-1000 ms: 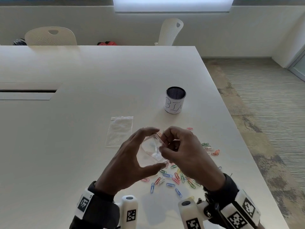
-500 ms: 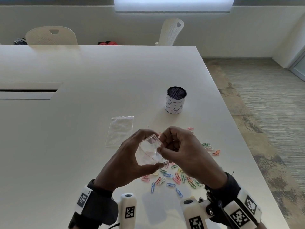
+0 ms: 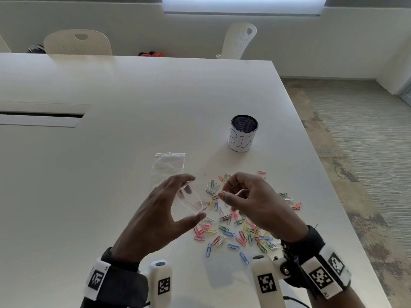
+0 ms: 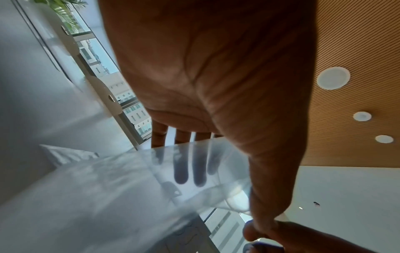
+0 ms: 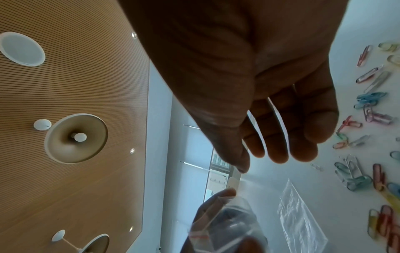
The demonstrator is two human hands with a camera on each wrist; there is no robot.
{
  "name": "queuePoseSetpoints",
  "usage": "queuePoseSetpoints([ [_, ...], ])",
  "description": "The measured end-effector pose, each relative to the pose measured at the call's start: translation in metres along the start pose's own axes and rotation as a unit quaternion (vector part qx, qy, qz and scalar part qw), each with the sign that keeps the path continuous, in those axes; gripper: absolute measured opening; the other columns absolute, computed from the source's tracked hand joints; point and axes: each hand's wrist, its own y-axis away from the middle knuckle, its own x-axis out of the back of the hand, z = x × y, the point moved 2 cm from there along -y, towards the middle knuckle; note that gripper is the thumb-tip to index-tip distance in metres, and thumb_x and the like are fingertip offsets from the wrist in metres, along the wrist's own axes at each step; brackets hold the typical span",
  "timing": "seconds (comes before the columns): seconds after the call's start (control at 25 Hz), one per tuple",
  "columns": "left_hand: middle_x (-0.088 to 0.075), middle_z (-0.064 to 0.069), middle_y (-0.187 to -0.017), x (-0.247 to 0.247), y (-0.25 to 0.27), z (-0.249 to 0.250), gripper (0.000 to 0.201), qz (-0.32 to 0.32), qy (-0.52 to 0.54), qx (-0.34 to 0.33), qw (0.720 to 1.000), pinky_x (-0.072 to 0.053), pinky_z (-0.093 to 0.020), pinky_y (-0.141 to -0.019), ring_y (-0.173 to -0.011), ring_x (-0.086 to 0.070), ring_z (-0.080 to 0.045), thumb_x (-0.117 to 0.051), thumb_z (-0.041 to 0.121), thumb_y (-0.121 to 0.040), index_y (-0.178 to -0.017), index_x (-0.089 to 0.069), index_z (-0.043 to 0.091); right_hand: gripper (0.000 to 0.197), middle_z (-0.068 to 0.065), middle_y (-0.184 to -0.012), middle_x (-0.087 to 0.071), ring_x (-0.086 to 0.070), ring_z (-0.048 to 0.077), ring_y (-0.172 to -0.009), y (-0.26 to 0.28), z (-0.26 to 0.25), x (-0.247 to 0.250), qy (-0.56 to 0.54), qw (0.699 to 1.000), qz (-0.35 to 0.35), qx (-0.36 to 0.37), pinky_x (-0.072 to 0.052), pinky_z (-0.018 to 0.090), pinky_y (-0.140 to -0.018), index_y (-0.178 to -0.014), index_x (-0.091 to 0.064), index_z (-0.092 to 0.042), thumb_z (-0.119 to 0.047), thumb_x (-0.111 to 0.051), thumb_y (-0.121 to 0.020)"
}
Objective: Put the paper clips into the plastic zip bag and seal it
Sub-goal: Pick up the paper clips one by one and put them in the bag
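My left hand (image 3: 194, 197) holds a small clear zip bag (image 3: 188, 204) between thumb and fingers, its mouth bowed open toward the right, a little above the table. In the left wrist view the zip bag (image 4: 151, 188) covers my fingertips (image 4: 180, 172). My right hand (image 3: 226, 191) hovers just right of the bag, fingers relaxed and holding nothing; in the right wrist view the right hand (image 5: 259, 160) has bare fingers. Several coloured paper clips (image 3: 229, 234) lie scattered on the white table (image 3: 111, 174) under and between both hands. None is visible inside the bag.
A second clear zip bag (image 3: 166, 170) lies flat beyond my left hand, also seen as the flat bag (image 5: 301, 220). A small cup marked BIN (image 3: 243, 136) stands further back. The table's right edge (image 3: 329, 196) runs close to the clips.
My right hand has let go of the bag's mouth and drawn away to the right. The left hand keeps hold of the bag, now a little further left.
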Motion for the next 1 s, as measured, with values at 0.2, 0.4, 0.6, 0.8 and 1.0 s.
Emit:
queuePoseSetpoints([
  [0.2, -0.056, 0.03, -0.131, -0.014, 0.011, -0.015, 0.078, -0.017, 0.007, 0.015, 1.0, -0.045, -0.017, -0.105, -0.126, -0.053, 0.012, -0.089, 0.043, -0.081, -0.143, -0.041, 0.045, 0.023, 0.007, -0.089, -0.076, -0.071, 0.012, -0.072, -0.01, -0.001, -0.033, -0.041, 0.996, -0.072, -0.02, -0.059, 0.022, -0.064, -0.101, -0.07, -0.011, -0.032, -0.075, -0.093],
  [0.4, -0.055, 0.03, -0.137, -0.02, 0.016, -0.017, 0.081, -0.024, 0.03, 0.024, 0.999, -0.041, -0.01, -0.105, -0.13, -0.052, 0.01, -0.089, 0.052, -0.078, -0.143, -0.043, 0.045, 0.012, 0.009, -0.074, -0.074, -0.069, 0.012, -0.059, -0.019, 0.005, -0.06, -0.067, 0.996, -0.045, -0.044, -0.06, 0.028, -0.06, -0.089, -0.069, -0.007, -0.014, -0.078, -0.092],
  [0.6, -0.056, 0.029, -0.131, -0.022, 0.017, -0.018, 0.071, -0.027, 0.035, 0.022, 0.999, -0.048, -0.019, -0.104, -0.127, -0.057, 0.004, -0.085, 0.052, -0.081, -0.142, -0.049, 0.038, 0.012, 0.008, -0.076, -0.075, -0.07, 0.011, -0.061, -0.018, 0.005, -0.066, -0.036, 0.998, -0.042, -0.044, -0.062, 0.028, -0.063, -0.087, -0.069, -0.01, -0.015, -0.079, -0.091],
  [0.8, -0.059, 0.027, -0.127, -0.025, 0.015, -0.026, 0.071, 0.003, 0.034, 0.054, 0.998, -0.042, -0.009, -0.102, -0.123, -0.056, 0.008, -0.086, 0.047, -0.081, -0.14, -0.049, 0.038, 0.011, -0.001, -0.084, -0.074, -0.067, 0.01, -0.072, -0.047, 0.003, -0.037, 0.087, 0.996, 0.003, 0.021, -0.054, 0.021, -0.066, -0.095, -0.074, -0.013, -0.023, -0.073, -0.096],
  [1.0, -0.061, 0.02, -0.122, -0.03, 0.011, -0.031, 0.066, 0.013, 0.034, 0.075, 0.997, -0.037, -0.001, -0.094, -0.117, -0.056, 0.011, -0.088, 0.044, -0.081, -0.136, -0.054, 0.031, 0.027, 0.009, -0.121, -0.073, -0.071, 0.024, -0.106, -0.126, 0.017, -0.023, 0.28, 0.95, 0.012, 0.135, -0.051, 0.023, -0.089, -0.119, -0.075, -0.007, 0.001, -0.056, -0.101],
])
